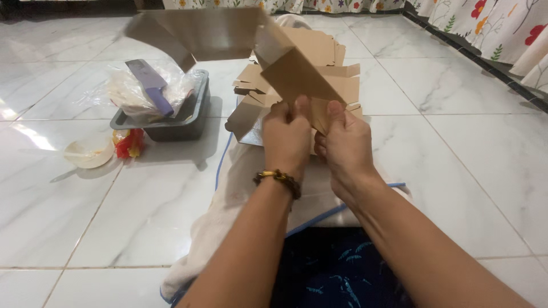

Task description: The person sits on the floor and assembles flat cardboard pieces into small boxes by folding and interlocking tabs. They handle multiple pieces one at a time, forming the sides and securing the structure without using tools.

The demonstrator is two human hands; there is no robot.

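While both hands grip it, I see the flat cardboard box blank (251,51) raised above the cardboard stack (319,74).

My left hand (285,137) and right hand (345,142) are closed side by side on its lower flap; the blank's top edge is blurred, perhaps mid-swing. A grey tray (191,122) holding a plastic bag (137,91) sits left on the marble floor (468,148).
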